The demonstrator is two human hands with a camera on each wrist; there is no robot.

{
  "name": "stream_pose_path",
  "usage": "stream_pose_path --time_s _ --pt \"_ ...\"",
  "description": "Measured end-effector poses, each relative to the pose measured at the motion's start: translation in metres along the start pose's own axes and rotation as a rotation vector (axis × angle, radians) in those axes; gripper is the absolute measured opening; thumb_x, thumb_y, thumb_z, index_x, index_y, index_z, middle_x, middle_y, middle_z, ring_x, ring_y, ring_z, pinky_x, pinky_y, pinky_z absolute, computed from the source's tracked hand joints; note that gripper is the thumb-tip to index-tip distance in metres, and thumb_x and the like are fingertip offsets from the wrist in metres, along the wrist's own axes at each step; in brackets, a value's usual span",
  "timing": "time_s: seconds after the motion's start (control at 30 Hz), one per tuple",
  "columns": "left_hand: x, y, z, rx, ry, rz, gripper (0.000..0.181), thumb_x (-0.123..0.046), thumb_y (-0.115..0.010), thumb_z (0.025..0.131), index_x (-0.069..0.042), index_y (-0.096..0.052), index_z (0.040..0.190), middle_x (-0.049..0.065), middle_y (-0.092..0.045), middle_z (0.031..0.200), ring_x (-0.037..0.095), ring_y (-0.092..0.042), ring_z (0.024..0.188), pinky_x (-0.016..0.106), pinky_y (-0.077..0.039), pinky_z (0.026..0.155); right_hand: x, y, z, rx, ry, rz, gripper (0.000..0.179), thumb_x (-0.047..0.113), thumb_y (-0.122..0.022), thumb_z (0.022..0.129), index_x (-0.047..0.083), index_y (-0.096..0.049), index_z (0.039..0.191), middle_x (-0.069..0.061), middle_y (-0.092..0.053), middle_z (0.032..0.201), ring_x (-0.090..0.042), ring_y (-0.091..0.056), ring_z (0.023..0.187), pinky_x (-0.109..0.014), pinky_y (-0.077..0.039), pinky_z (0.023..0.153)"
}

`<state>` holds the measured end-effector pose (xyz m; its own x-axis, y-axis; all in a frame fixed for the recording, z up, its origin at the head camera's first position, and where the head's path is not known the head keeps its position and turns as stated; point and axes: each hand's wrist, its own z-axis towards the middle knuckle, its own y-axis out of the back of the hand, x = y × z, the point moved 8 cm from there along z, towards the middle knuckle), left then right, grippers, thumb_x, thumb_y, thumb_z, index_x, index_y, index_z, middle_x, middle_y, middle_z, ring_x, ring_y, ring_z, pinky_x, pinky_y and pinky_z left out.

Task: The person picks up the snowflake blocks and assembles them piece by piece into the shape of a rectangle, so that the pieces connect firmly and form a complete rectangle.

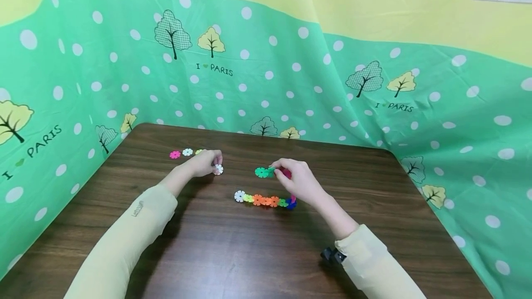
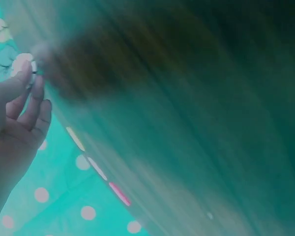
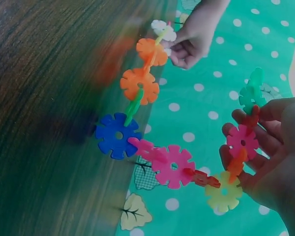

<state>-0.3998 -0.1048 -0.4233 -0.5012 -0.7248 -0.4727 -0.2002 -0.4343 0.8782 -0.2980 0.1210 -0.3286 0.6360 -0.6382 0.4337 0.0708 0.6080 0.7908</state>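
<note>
My left hand (image 1: 204,162) pinches a white notched flower disc (image 1: 219,170) between thumb and fingertips, above the far left part of the table; the left wrist view also shows this white disc (image 2: 19,65). To its right my right hand (image 1: 302,180) grips a chain of interlocked flower discs close to its green end disc (image 1: 261,172). From there the chain curves through a pink disc (image 3: 240,135), a yellow disc (image 3: 219,196) and another pink disc (image 3: 167,172) to a blue disc (image 3: 108,142). Its orange discs (image 1: 266,201) lead left to a white end disc (image 1: 238,194).
Near the table's far left edge lie a loose pink disc (image 1: 175,154), a white one (image 1: 188,152) and a yellow one (image 1: 198,152), partly behind my left hand. A green dotted curtain (image 1: 266,77) hangs behind the brown wooden table (image 1: 208,253).
</note>
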Motion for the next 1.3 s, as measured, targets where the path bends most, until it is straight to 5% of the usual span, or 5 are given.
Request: stream_pose_path --time_s 0.3,0.73,1.3 --pt "-0.049 0.025 -0.008 -0.212 -0.073 -0.099 0.01 -0.003 -0.07 0.083 -0.007 -0.066 0.091 0.001 -0.067 0.076 0.013 -0.062 0.073 0.032 -0.052 0.069 0.004 0.0 0.001 -0.02 0.032 -0.007 0.012 0.008 -0.062 0.089 0.009 -0.069 0.099 -0.001 -0.068 0.09 -0.012 -0.052 0.072 -0.025 -0.047 0.061" --pt "-0.099 0.049 -0.038 -0.455 -0.01 -0.337 0.008 -0.016 -0.073 0.083 -0.013 -0.068 0.088 -0.002 -0.069 0.08 0.012 -0.059 0.07 0.028 -0.05 0.065 0.008 -0.001 0.002 -0.021 0.052 0.004 0.017 0.004 -0.06 0.09 0.01 -0.069 0.102 -0.001 -0.067 0.09 -0.012 -0.05 0.072 -0.025 -0.045 0.061" --pt "-0.121 0.036 -0.048 -0.515 -0.067 -0.4 0.007 -0.014 -0.074 0.083 -0.012 -0.068 0.085 -0.003 -0.069 0.076 0.008 -0.062 0.068 0.025 -0.052 0.064 0.005 0.0 0.0 -0.026 0.047 0.016 0.017 0.006 -0.06 0.091 0.011 -0.069 0.104 0.001 -0.068 0.095 -0.012 -0.053 0.076 -0.026 -0.05 0.066"
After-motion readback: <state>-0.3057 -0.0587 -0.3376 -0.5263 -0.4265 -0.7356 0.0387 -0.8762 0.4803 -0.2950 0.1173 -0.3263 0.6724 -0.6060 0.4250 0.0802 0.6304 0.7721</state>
